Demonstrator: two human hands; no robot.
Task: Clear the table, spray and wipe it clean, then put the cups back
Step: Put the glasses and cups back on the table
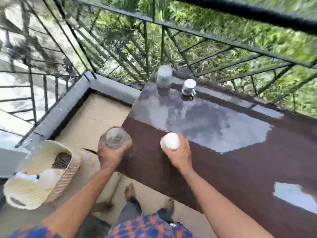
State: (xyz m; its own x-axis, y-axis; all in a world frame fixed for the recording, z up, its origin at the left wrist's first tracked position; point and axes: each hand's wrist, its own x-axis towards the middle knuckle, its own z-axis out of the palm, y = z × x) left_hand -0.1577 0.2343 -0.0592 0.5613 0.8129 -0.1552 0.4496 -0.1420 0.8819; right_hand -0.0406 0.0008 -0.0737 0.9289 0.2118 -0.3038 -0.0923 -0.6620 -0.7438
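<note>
- Basket point(39, 174): woven, pale, on the floor point(96, 114) at lower left, well clear of the table. Something white and blue lies in it, too blurred to identify.
- Left hand point(111, 155): fingers wrapped from below around a clear glass point(115, 138), mouth facing up. The glass is in the air right at the table's left edge, partly over the floor.
- Second glass point(164, 76): clear, standing at the table's far-left corner, near the railing point(145, 48).
- Right hand point(178, 155): fingers curled around a white cup point(170, 141), gripping its side, rim facing the camera. The cup is over the table's near-left area; can't tell if the base touches the surface.
- Patterned cup point(188, 87): white with blue marks, on the far edge just right of the second glass, close but apart.
- Table point(223, 169): dark brown top with pale glossy patches in the middle and at the near right.
- Frame is motion-blurred, so fine detail is unreliable.
</note>
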